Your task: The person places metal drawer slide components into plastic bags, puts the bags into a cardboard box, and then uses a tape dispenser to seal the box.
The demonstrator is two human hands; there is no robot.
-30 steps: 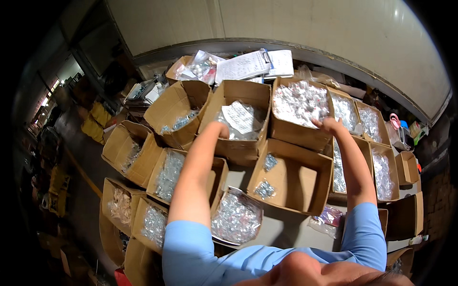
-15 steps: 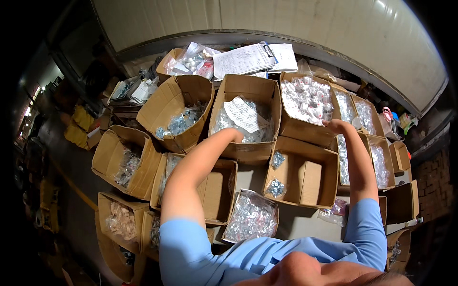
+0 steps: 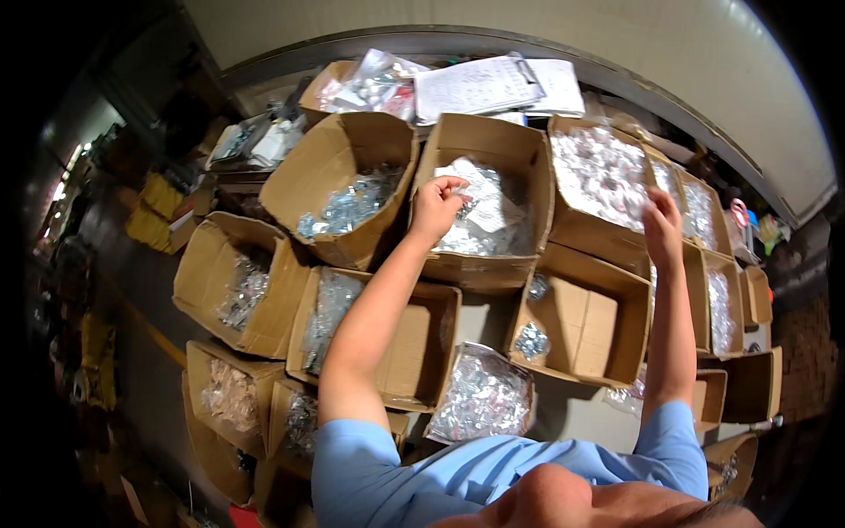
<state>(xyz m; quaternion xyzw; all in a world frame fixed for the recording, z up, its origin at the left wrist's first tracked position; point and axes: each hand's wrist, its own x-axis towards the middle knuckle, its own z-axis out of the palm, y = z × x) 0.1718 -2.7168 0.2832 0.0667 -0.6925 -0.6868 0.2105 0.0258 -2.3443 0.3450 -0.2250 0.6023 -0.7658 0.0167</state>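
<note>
My left hand (image 3: pixel 437 209) is over the middle cardboard box (image 3: pixel 493 271), fingertips pinched on a small clear plastic bag (image 3: pixel 465 209) that hangs just under them. Inside that box lie more clear bags and a creased sheet of written paper (image 3: pixel 495 208). My right hand (image 3: pixel 663 223) is raised at the right edge of the box of small white-and-clear packets (image 3: pixel 598 176). Its fingers are curled and blurred, so whether they hold anything cannot be made out.
Nearer me is a box (image 3: pixel 581 330) with a few bags of metal parts. A bag-filled tray (image 3: pixel 482 393) stands left of it. Boxes of hardware (image 3: pixel 352 202) line the left, narrower ones (image 3: pixel 720 304) the right. A clipboard with papers (image 3: pixel 475 86) lies at the back.
My left hand has risen out of the middle box, its fingers now visible with a small bag. My right hand has lifted beside the packet box. The view has shifted slightly.
</note>
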